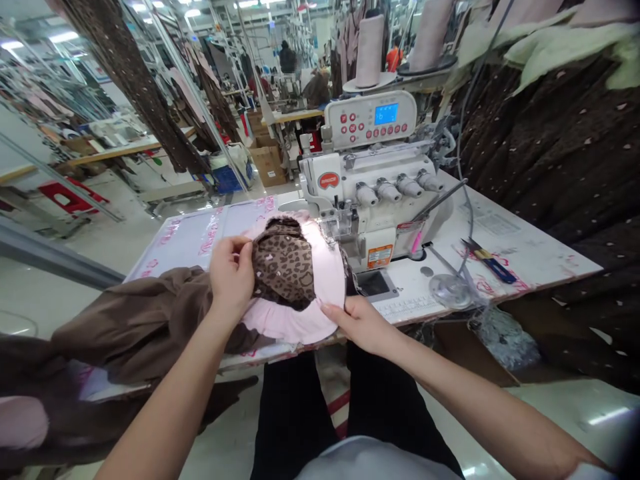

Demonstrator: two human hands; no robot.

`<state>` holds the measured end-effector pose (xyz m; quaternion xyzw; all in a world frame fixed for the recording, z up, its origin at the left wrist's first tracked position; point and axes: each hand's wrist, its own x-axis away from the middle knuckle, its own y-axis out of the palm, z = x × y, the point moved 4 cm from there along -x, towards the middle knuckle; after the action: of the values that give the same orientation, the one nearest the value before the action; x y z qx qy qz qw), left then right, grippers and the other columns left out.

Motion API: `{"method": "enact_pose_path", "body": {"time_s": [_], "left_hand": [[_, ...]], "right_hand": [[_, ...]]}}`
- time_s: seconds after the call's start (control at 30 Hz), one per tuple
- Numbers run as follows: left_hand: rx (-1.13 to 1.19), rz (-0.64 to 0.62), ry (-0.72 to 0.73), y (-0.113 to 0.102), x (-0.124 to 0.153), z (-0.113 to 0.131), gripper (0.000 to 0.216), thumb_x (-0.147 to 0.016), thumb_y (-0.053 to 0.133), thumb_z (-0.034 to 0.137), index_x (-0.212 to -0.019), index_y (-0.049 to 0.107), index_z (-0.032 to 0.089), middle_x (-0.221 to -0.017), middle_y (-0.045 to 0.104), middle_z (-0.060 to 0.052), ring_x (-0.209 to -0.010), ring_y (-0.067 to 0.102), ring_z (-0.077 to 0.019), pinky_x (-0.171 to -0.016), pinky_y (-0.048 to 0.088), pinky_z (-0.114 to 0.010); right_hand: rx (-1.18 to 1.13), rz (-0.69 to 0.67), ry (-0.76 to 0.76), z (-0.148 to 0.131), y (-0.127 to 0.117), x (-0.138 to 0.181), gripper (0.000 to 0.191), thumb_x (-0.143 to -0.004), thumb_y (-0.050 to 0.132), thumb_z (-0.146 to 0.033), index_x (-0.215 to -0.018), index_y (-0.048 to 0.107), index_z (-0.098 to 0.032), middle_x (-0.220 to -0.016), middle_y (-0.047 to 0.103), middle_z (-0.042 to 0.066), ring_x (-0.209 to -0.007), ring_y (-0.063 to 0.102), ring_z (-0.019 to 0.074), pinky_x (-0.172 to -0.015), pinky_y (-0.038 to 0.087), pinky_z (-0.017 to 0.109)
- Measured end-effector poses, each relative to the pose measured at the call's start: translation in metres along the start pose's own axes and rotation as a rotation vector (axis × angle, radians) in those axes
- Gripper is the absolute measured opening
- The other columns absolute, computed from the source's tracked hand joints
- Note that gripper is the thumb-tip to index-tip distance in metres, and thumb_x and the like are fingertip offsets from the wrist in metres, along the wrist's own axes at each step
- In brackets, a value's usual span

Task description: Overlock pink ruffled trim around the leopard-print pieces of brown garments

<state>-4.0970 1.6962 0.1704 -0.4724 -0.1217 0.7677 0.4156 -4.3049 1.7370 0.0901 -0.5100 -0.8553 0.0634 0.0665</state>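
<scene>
A brown leopard-print garment (287, 263) with a ruffled pink band (327, 273) around its opening lies at the front of an overlock sewing machine (370, 193). My left hand (231, 272) pinches the garment at the left side of that opening. With thumb and fingers closed, my right hand (363, 323) grips the pink band at its lower right edge. The upper right part of the band reaches the machine's presser foot area; the needle itself is hidden. Plain brown fabric (140, 320) trails leftward from under my left hand.
Thread snips (490, 260) lie on the right of the machine table (540, 247), near a clear round dish (450, 291). Thread cones (370, 52) stand behind the machine. Dark spotted garments (550, 173) hang at the right. A metal post (60, 243) crosses the left side.
</scene>
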Motion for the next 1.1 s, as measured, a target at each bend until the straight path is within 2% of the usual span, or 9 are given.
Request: {"method": "enact_pose_path", "body": {"time_s": [0.07,0.2,0.27,0.4,0.53,0.73,0.83,0.93,1.1], "left_hand": [[0.014,-0.042,0.137,0.0,0.015,0.022,0.012,-0.081,0.047,0.024,-0.08,0.054,0.015,-0.08,0.053,-0.003,-0.079,0.049,-0.0151,-0.073,0.038,-0.025],[0.231,-0.741,0.223,0.018,0.056,0.055,0.024,-0.087,0.037,0.026,-0.071,0.051,0.014,-0.071,0.049,-0.001,-0.068,0.047,-0.0116,-0.064,0.038,-0.022],[0.263,-0.95,0.248,0.017,0.071,0.064,0.033,-0.089,0.035,0.03,-0.062,0.045,0.015,-0.063,0.043,0.001,-0.061,0.043,-0.0105,-0.061,0.035,-0.022],[0.269,-1.273,0.282,-0.006,0.111,0.083,0.033,-0.088,0.036,0.033,-0.061,0.046,0.015,-0.06,0.047,0.001,-0.058,0.043,-0.0101,-0.06,0.035,-0.021],[0.255,-1.601,0.091,-0.037,0.173,0.087,0.028,-0.086,0.037,0.034,-0.073,0.055,0.017,-0.067,0.057,-0.001,-0.059,0.048,-0.0111,-0.054,0.037,-0.02],[0.42,-1.623,-0.228,-0.032,0.194,0.06,0.023,-0.08,0.045,0.033,-0.088,0.059,0.017,-0.079,0.062,-0.001,-0.073,0.055,-0.0146,-0.068,0.045,-0.023],[0.461,-1.093,-0.349,0.0,0.16,0.039,0.025,-0.079,0.043,0.029,-0.093,0.058,0.016,-0.089,0.062,-0.004,-0.085,0.056,-0.0168,-0.081,0.044,-0.029],[0.195,-0.529,-0.231,0.02,0.128,0.028,0.035,-0.076,0.047,0.03,-0.107,0.052,0.013,-0.111,0.054,-0.011,-0.109,0.046,-0.0222,-0.098,0.032,-0.036],[-0.149,-0.77,-0.066,0.023,0.107,0.025,0.024,-0.083,0.039,0.031,-0.079,0.054,0.014,-0.077,0.059,-0.009,-0.078,0.056,-0.0225,-0.075,0.042,-0.034]], "right_hand": [[0.01,-0.014,-0.02,-0.002,-0.004,-0.007,0.048,-0.081,0.043,-0.052,-0.051,0.032,-0.017,-0.046,0.026,-0.005,-0.044,0.024,0.006,-0.041,0.018,0.02],[-0.032,-0.058,-0.028,-0.005,-0.011,-0.013,0.05,-0.08,0.044,-0.053,-0.047,0.035,-0.016,-0.041,0.03,-0.005,-0.039,0.026,0.005,-0.039,0.018,0.02],[-0.032,-0.078,-0.016,-0.006,-0.016,-0.015,0.052,-0.08,0.045,-0.054,-0.045,0.037,-0.015,-0.039,0.033,-0.004,-0.037,0.028,0.0048,-0.038,0.02,0.02],[-0.166,-0.091,0.03,0.0,-0.011,-0.004,0.049,-0.077,0.05,-0.054,-0.051,0.047,-0.013,-0.042,0.043,-0.003,-0.038,0.036,0.0052,-0.039,0.025,0.018],[-0.341,-0.299,0.12,0.017,0.034,0.052,0.046,-0.077,0.049,-0.055,-0.063,0.053,-0.011,-0.05,0.047,-0.002,-0.041,0.039,0.0056,-0.04,0.029,0.017],[-0.355,-0.353,0.076,0.036,0.077,0.117,0.047,-0.084,0.042,-0.05,-0.057,0.045,-0.012,-0.047,0.04,-0.003,-0.042,0.034,0.005,-0.038,0.024,0.017],[-0.263,-0.257,-0.002,0.037,0.073,0.112,0.046,-0.086,0.04,-0.046,-0.054,0.038,-0.014,-0.047,0.034,-0.004,-0.042,0.03,0.0045,-0.04,0.021,0.018],[-0.19,-0.22,-0.069,0.032,0.07,0.104,0.043,-0.087,0.039,-0.042,-0.054,0.033,-0.015,-0.051,0.028,-0.004,-0.047,0.026,0.0051,-0.043,0.021,0.019],[-0.12,-0.236,-0.144,0.015,0.064,0.102,0.037,-0.088,0.037,-0.037,-0.058,0.034,-0.015,-0.059,0.031,-0.003,-0.055,0.03,0.0069,-0.05,0.025,0.02]]}}
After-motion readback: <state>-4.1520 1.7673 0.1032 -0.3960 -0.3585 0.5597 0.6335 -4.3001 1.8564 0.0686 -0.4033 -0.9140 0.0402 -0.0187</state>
